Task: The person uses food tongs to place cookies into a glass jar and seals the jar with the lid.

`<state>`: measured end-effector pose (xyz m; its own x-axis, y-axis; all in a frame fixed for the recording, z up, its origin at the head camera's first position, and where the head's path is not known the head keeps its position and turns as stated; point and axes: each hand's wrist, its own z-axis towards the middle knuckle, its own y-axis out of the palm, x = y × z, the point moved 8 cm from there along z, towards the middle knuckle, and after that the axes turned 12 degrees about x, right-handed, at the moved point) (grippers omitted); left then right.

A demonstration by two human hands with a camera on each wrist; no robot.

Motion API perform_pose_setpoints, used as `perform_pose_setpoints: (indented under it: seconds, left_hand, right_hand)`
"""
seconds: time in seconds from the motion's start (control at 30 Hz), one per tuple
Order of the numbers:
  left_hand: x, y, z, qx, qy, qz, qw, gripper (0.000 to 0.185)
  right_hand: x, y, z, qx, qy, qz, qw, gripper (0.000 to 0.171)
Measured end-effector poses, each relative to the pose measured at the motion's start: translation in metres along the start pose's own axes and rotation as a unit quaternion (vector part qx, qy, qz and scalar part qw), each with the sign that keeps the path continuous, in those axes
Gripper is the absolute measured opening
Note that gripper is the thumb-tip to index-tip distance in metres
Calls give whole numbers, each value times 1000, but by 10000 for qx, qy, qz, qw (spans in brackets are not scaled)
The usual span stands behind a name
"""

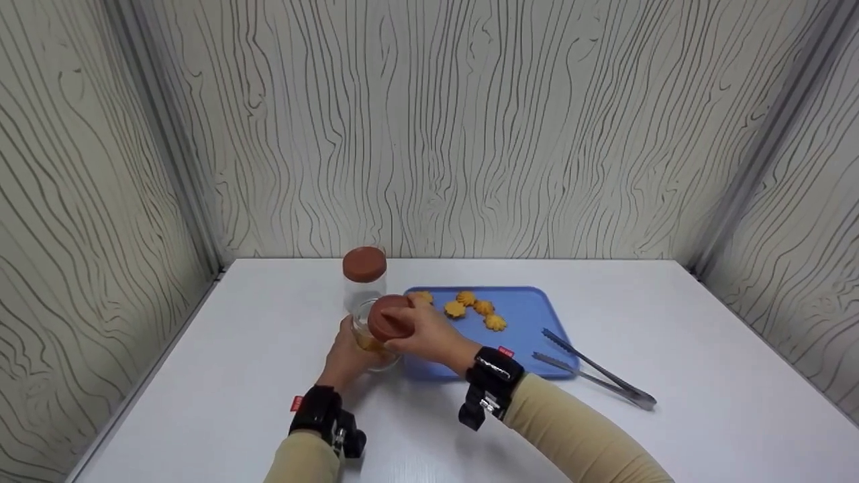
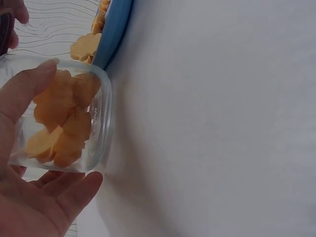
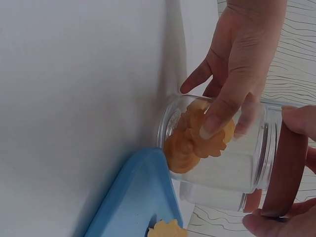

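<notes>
My left hand (image 1: 347, 355) grips a clear jar (image 3: 237, 173) round its side, thumb on the near wall. Several flower-shaped cookies (image 2: 57, 106) lie in the bottom of the jar, seen through its wall in both wrist views. With thumb and fingers, my right hand (image 1: 436, 333) holds a reddish-brown lid (image 1: 386, 318) by its rim. The lid is tilted at the jar's mouth; one side of it meets the jar rim in the right wrist view, while the other stands off.
Right of the jar, a blue tray (image 1: 530, 312) carries several cookies (image 1: 495, 323). Metal tongs (image 1: 614, 384) lie across the tray's right edge onto the white table (image 1: 671, 335). Another clear jar (image 1: 362, 292) with a brown lid stands just behind the held one.
</notes>
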<state>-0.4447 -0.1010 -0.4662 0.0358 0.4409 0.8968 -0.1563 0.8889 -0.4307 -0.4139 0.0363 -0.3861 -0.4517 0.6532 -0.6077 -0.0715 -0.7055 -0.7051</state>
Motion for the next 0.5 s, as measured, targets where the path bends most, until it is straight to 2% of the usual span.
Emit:
perform_pose_setpoints:
  seconds: [0.07,0.3,0.5]
  left_hand:
    - [0,1,1,-5,-21,26,10000,108]
    - [5,-1,1,124,324,118,9993,105]
    - [0,1,-1,43,97,252,9996,107]
  right_hand:
    - [-1,1,1,-24,30,-1,10000,52]
    - [-9,6,8,-64,-199,-75,9998,49]
    - [-14,8,10,-105,-172,-168,9997,50]
